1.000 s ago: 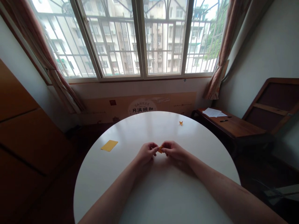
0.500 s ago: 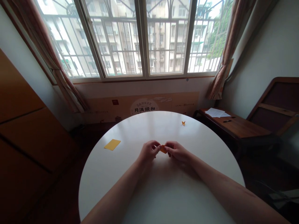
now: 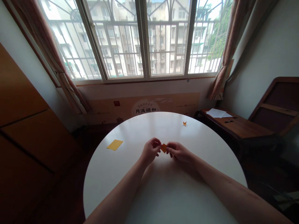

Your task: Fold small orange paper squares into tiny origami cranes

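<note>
A small folded piece of orange paper is held up between my two hands, just above the white round table. My left hand has its thumb and fingers closed at the paper's left corner. On the other side, my right hand pinches the right edge. The paper looks diamond-shaped from here; its finer folds are too small to make out. To the left lies a flat yellow sheet of paper. Near the far right rim stands a tiny orange folded paper figure.
Beyond the table, a long printed box leans below the barred window. A wooden bench with white papers is at the right, next to a wooden chair back. An orange-brown cabinet fills the left.
The orange paper now shows more of its diamond-shaped face between my fingers. My left fingers have lifted slightly at its corner. The whole view has shifted a little.
</note>
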The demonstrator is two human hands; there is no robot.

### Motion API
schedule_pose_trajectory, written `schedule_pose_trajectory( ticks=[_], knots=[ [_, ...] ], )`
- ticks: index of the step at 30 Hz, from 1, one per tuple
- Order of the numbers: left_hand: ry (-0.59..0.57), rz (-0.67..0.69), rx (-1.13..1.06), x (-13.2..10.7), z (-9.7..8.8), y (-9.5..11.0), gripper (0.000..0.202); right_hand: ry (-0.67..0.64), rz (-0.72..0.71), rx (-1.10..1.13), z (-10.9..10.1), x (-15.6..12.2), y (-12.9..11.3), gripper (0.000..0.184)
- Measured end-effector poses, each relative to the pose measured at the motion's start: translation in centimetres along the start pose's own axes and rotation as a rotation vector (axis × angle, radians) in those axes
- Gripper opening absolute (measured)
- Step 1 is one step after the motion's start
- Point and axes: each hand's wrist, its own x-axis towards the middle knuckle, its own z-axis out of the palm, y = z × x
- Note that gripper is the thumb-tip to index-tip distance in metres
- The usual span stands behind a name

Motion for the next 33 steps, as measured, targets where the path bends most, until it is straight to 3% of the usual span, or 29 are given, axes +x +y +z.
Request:
schedule_pose_trajectory(
  ticks=[4,10,18,24,33],
  knots=[
    [-0.012,0.058,0.071,-0.1,-0.2,0.0,0.014,0.000,-0.002,0.015,-0.1,-0.1,-0.2,0.032],
    [-0.032,0.113,0.165,-0.5,-0.4,0.9,0.024,0.002,-0.015,0.037,0.0,-0.2,-0.1,0.032],
    [-0.070,0.171,0.255,-0.6,-0.8,1.1,0.021,0.011,0.001,0.087,-0.1,-0.1,0.5,0.035],
    [0.001,0.262,0.333,-0.6,-0.8,1.0,0.009,0.005,0.006,0.119,-0.1,0.0,0.6,0.038],
    [0.051,0.389,0.350,-0.2,-0.5,0.7,0.019,0.002,-0.009,0.109,-0.1,-0.1,0.3,0.037]
  ],
)
